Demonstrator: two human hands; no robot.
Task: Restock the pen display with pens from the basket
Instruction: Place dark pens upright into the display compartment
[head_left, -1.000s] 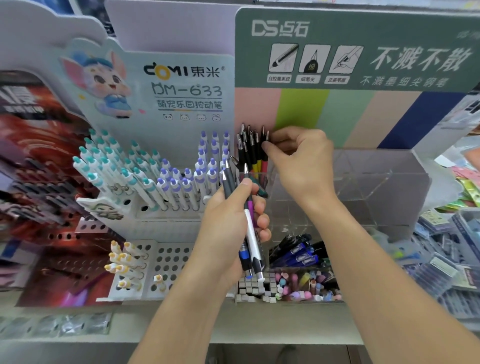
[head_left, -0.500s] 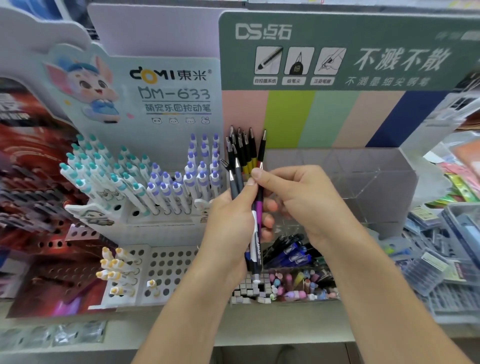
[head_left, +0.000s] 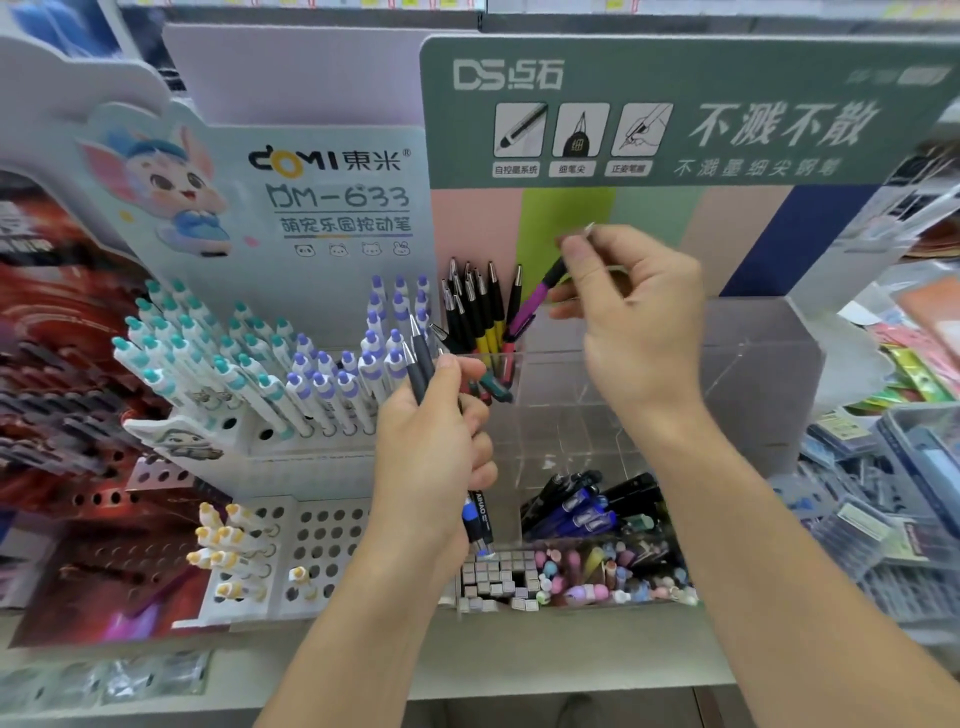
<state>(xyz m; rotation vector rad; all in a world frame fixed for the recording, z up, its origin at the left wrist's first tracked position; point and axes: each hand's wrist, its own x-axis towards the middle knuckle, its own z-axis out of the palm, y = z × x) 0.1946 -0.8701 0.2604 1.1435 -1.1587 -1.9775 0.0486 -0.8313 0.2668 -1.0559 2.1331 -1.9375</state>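
My left hand (head_left: 434, 447) grips a bundle of pens (head_left: 423, 364), their tips sticking up above my fingers and blue ends showing below my palm. My right hand (head_left: 628, 312) pinches a purple and black pen (head_left: 535, 299) by its upper end, tilted, with its lower end over the back left slot of the clear acrylic pen display (head_left: 649, 374). That slot holds several black pens (head_left: 478, 306) with yellow and red grips. The other upper slots look empty. No basket is in view.
A white DOMI stand (head_left: 249, 426) to the left holds several teal and purple capped pens. Lower compartments hold dark blue pens (head_left: 582, 509), small erasers (head_left: 597, 577) and grey cubes (head_left: 493, 582). Packaged stationery (head_left: 883, 493) lies at the right on the shelf.
My right hand took the purple pen out of the bundle in my left hand and lifted it up and right toward the back left slot. The left hand stayed about in place.
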